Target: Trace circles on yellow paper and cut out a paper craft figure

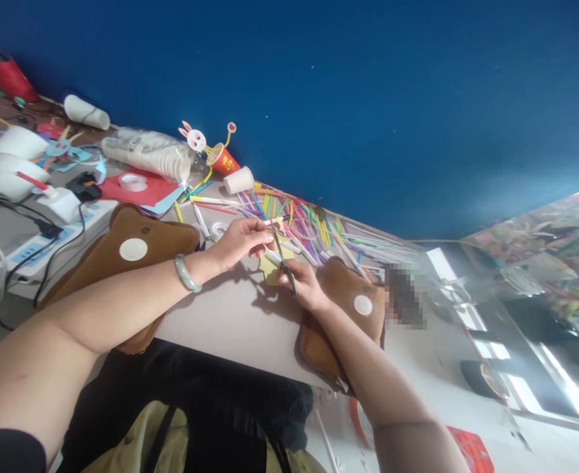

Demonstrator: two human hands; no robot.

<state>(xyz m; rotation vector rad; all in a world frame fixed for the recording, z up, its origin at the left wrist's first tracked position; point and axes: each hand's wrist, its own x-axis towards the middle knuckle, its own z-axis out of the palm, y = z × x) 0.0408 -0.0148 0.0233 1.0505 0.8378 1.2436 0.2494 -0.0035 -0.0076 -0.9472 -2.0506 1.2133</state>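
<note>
My left hand (pixel 240 242), below a pale green bangle (pixel 186 273), is closed in a pinch over the table. What its fingertips hold is too small and blurred to make out. Black-handled scissors (pixel 289 274) are in my right hand (pixel 305 286), with the blades angled up toward my left fingertips. Behind the scissors a piece of yellow paper (pixel 268 274) shows on the table, partly covered. Both forearms pass over brown plush pads with white round patches, the left pad (pixel 121 230) and the right pad (pixel 336 279).
Many coloured straws (pixel 313 230) lie along the blue wall (pixel 319 98). A sleeve of paper cups (pixel 146 154), a red cup with a rabbit-face decoration (pixel 223 159), a white cup (pixel 238 180) and red paper (pixel 158 190) stand left of them. A power strip (pixel 72 230) with cables lies farther left.
</note>
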